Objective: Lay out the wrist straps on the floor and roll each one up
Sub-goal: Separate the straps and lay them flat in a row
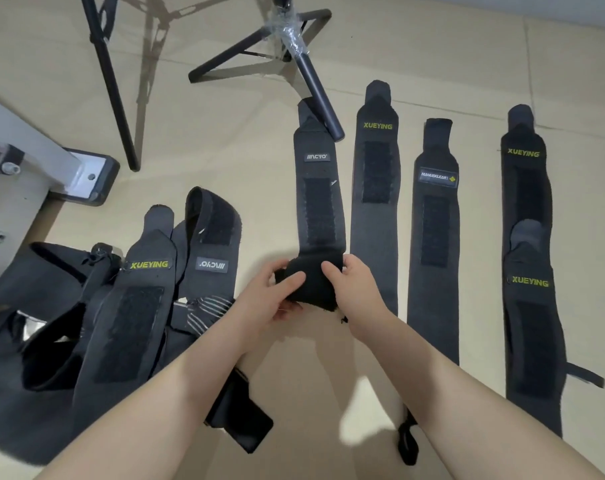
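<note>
Several black wrist straps lie on the beige floor. One strap (317,188) with a grey label stretches away from me, and its near end is wound into a roll (308,282). My left hand (277,296) grips the roll from the left. My right hand (353,292) holds it from the right, thumb on top. To the right lie flat a XUEYING strap (375,209), a MANUEKLEAR strap (434,251) and two overlapping XUEYING straps (529,265). A loose pile of straps (128,306) sits at the left.
A black tripod (294,53) stands at the back, one leg tip resting by the far end of the strap I am rolling. A second stand leg (110,84) and a grey metal frame foot (76,174) are at the left. Bare floor (315,386) lies between my forearms.
</note>
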